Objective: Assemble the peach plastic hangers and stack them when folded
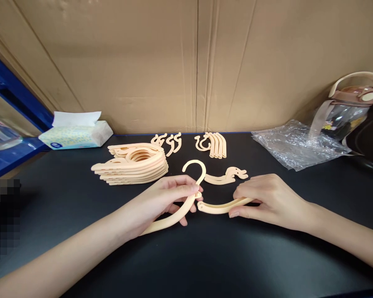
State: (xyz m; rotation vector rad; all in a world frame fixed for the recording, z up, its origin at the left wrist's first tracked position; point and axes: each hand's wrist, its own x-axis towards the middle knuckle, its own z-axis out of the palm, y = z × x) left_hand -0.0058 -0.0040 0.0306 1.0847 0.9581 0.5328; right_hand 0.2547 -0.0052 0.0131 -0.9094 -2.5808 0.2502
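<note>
Over the middle of the black table, my left hand (pixel 170 194) is closed on a cream plastic hanger piece (pixel 174 219), a curved arm with a hook (pixel 197 165) rising from its inner end. My right hand (pixel 267 198) grips a second curved hanger arm (pixel 217 208). The holed inner end of that arm lies close to the hook's base; whether they touch I cannot tell. Just behind my hands lies a loose hanger part (pixel 225 176) with a wavy end. A stack of folded hangers (pixel 133 167) stands behind my left hand.
Farther back lie several small wavy parts (pixel 170 142), loose hooks (pixel 201 143) and several curved arms (pixel 217 145). A tissue pack (pixel 76 134) sits at the back left. Crumpled clear plastic (pixel 298 145) and a drink bottle (pixel 342 116) occupy the right. A cardboard wall (pixel 143 66) closes the back.
</note>
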